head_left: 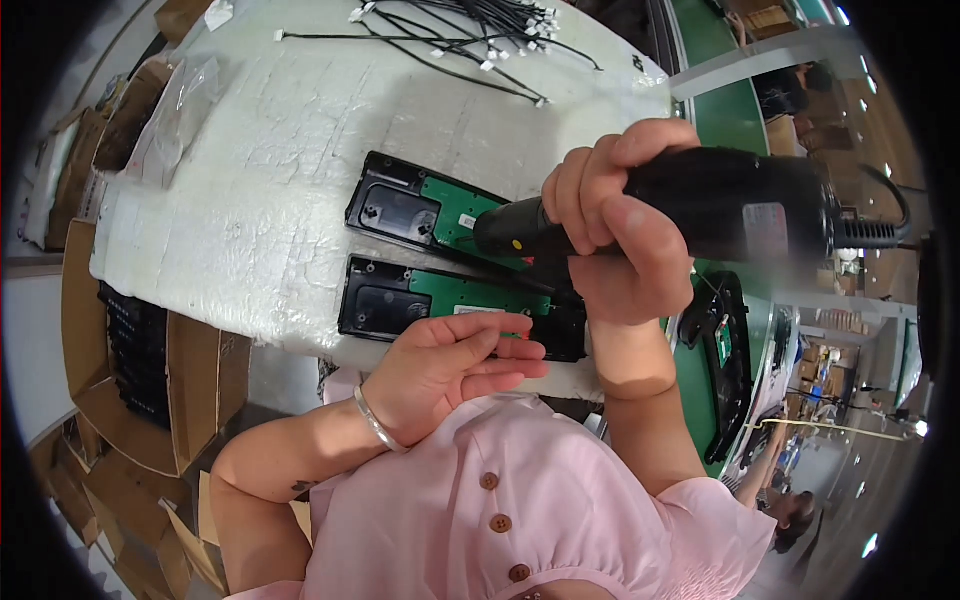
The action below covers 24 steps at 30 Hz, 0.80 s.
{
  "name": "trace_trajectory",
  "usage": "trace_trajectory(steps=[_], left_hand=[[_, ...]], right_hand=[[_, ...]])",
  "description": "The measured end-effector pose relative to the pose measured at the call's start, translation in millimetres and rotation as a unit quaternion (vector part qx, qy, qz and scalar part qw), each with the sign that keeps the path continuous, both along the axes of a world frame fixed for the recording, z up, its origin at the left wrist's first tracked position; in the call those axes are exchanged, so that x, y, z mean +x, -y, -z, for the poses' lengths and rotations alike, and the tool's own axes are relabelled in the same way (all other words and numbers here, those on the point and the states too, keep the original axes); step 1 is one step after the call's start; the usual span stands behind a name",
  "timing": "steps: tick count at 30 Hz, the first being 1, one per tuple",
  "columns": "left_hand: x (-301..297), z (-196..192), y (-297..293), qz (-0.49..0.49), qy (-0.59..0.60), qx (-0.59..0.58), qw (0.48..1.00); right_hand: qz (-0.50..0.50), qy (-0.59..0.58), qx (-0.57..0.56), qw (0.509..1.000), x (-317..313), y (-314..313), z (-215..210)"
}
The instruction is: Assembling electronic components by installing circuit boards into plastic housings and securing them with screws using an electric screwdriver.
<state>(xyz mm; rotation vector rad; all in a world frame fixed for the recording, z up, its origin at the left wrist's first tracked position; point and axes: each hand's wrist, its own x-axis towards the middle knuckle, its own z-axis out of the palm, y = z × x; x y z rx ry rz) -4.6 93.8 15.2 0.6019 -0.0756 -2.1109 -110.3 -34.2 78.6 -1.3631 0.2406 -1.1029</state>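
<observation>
Holds a black corded power tool (735,200) right of the frame's centre, gripped in the right hand (640,225) with fingers wrapped closed around its barrel. Points its tapered nose left over the upper black panel (390,212), near centre; cannot tell whether touching. Hovers the left hand (435,370) at lower centre over the lower black panel (385,305), with fingers half curled and slightly parted; cannot tell whether holding anything small. In both panels, green circuit boards (450,200). Beneath, a white-wrapped surface (250,235). At top, white-ended black cables (460,42); at lower left, a cardboard box (205,390) containing black parts (140,360).
</observation>
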Motion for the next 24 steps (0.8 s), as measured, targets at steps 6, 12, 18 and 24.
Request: trace_trajectory(steps=[6, 12, 18, 24], left_hand=[[-2.2, 3.2, -3.9, 0.007, -0.001, -0.015, 1.000], [10.6, 6.1, -6.4, 0.040, -0.021, -0.040, 0.998], [11.3, 9.4, -5.2, -0.003, -0.039, -0.060, 0.997], [14.2, 3.6, 0.2, -0.014, 0.051, -0.090, 0.995]], right_hand=[[0.028, -0.019, 0.027, 0.999, 7.9, -1.5, 8.8], [0.041, -0.097, -0.010, 0.994, 16.6, -5.4, 3.0], [0.022, -0.137, -0.056, 0.989, 21.2, 4.1, 4.1], [0.003, -0.125, -0.049, 0.991, 25.4, 2.9, 6.8]])
